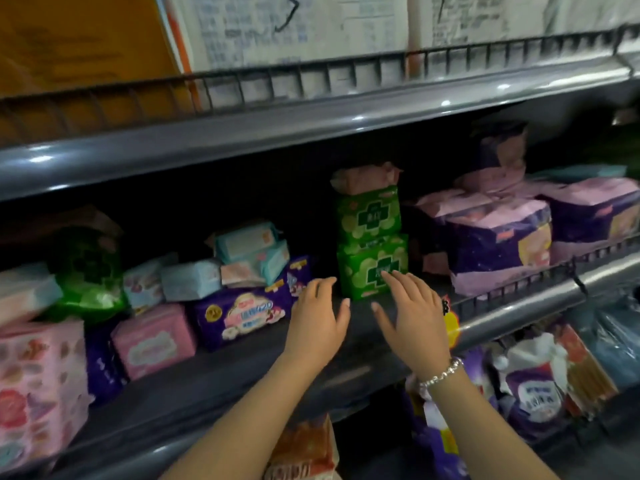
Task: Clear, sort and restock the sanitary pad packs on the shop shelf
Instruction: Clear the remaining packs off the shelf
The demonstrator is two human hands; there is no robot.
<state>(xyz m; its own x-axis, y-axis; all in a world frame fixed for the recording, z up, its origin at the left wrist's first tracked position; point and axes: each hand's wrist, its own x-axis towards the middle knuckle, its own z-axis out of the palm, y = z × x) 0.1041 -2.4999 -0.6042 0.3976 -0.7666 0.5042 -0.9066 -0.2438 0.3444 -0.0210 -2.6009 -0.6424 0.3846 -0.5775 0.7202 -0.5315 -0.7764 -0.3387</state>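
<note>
1. Both forearms enter from the bottom edge and reach up and forward, converging slightly toward mid-frame.
2. Left hand [318,315]: back of hand toward the camera, fingers straight and held close together, pointing up and forward; thumb splayed out to the right. It holds nothing.
3. Right hand [412,318]: also back-up, fingers extended and slightly spread, angled up and to the left; thumb sticks out to the left toward the other thumb. It holds nothing.
4. The hands sit side by side at about the same height, near each other but apart, thumb tips separated by a narrow gap.
5. Right wrist carries a beaded silver bracelet [440,374]. Left wrist is bare.
6. Both forearms are bare.
</note>
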